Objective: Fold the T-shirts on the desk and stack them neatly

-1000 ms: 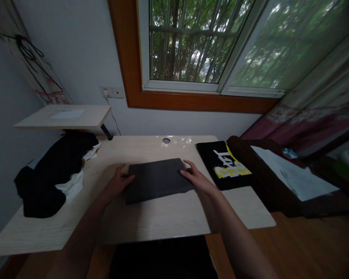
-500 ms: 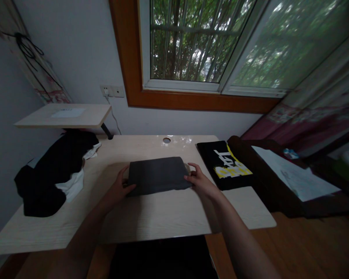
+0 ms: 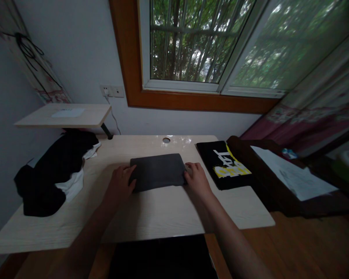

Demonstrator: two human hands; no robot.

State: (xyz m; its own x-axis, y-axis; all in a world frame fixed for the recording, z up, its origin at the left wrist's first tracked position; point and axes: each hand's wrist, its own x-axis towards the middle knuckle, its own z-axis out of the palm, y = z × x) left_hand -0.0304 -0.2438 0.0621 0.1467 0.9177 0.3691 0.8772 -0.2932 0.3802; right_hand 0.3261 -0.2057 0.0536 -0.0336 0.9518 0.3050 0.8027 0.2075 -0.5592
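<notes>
A folded dark grey garment (image 3: 158, 173) lies in a flat rectangle on the middle of the pale wooden desk (image 3: 163, 217). At its left edge, my left hand (image 3: 121, 182) has its thumb and fingertips gripping the cloth, with the index finger on the upper left corner. My right hand (image 3: 197, 179) pinches the opposite edge, its fingers partly bent. To the right lies a folded black shirt (image 3: 223, 164) with white and yellow print, apart from my right hand.
A heap of black clothes (image 3: 55, 170) with white cloth parts covers the desk's left side, under a small raised shelf (image 3: 66, 115) bearing a paper sheet. Right of the desk stands a dark brown surface with a large paper (image 3: 287, 170). A window (image 3: 200, 42) is behind.
The grey garment has shifted slightly away from me, and its side edges look a little closer together. My left fingers have moved onto its left corner; my right hand has moved slightly inward.
</notes>
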